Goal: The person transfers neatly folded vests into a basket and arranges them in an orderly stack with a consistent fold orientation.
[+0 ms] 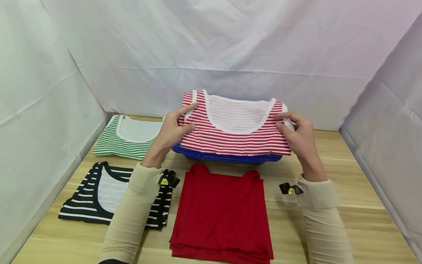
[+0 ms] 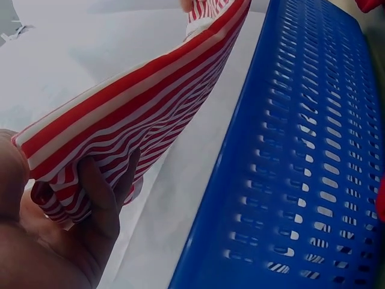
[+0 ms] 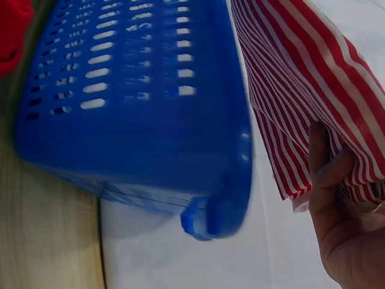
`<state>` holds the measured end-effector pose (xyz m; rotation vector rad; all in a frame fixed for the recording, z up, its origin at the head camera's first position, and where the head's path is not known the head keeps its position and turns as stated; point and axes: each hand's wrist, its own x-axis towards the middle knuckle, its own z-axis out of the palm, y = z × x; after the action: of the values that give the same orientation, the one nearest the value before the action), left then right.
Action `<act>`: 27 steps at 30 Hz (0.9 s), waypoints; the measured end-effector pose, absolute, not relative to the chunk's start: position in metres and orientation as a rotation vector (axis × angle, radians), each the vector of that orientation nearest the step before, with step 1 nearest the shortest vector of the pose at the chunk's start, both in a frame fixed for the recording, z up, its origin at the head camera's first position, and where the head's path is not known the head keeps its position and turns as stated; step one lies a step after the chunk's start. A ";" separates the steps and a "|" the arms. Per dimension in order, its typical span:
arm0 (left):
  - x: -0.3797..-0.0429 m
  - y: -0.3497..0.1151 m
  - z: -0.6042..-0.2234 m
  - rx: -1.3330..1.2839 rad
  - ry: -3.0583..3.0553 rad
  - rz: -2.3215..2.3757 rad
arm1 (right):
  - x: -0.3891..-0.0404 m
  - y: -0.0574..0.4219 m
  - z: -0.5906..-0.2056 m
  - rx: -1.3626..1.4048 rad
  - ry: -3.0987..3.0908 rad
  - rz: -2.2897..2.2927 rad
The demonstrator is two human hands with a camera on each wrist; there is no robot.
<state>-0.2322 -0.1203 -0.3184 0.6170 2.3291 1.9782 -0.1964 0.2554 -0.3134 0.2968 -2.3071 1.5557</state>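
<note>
"How many tops?"
"Four: left hand (image 1: 170,129) and right hand (image 1: 299,134) grip one red-striped top (image 1: 235,141) over one basket (image 1: 227,157); green-striped top (image 1: 132,145) far left, black-striped top (image 1: 85,196) and red top (image 1: 222,216) nearer."
"Inside?"
"Perhaps striped cloth (image 2: 278,267)."

1. The head view looks forward and down over both forearms (image 1: 132,205), far enough back to take in the counter (image 1: 356,209) and white backdrop (image 1: 230,40).
2. The left wrist view looks from close behind the left hand (image 2: 48,253), turned sideways, the basket (image 2: 234,180) filling its right side.
3. The right wrist view, equally close to the right hand (image 3: 346,241), is also sideways, the basket at its left.
4. All three share the basket and red-striped top (image 1: 230,141).
</note>
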 end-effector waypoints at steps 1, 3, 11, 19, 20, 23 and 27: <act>-0.233 -0.121 -0.320 0.616 2.332 1.975 | -0.198 0.254 -0.315 0.282 -2.288 1.575; -0.235 -0.122 -0.322 0.615 2.346 1.962 | -0.200 0.252 -0.318 0.265 -2.231 1.659; -0.243 -0.125 -0.331 0.581 2.392 1.889 | -0.204 0.246 -0.328 0.323 -2.272 1.759; -0.247 -0.128 -0.335 0.588 2.407 1.850 | -0.206 0.245 -0.330 0.352 -2.431 1.601; -0.247 -0.128 -0.335 0.590 2.410 1.843 | -0.207 0.245 -0.331 0.345 -2.441 1.594; -0.248 -0.127 -0.337 0.580 2.413 1.840 | -0.208 0.245 -0.332 0.326 -2.464 1.587; -0.250 -0.126 -0.340 0.555 2.444 1.827 | -0.211 0.246 -0.336 0.297 -2.483 1.595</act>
<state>-0.2495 -0.1260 -0.3396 0.5553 2.4444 1.8271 -0.2114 0.2456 -0.3359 0.2974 -2.4833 1.5952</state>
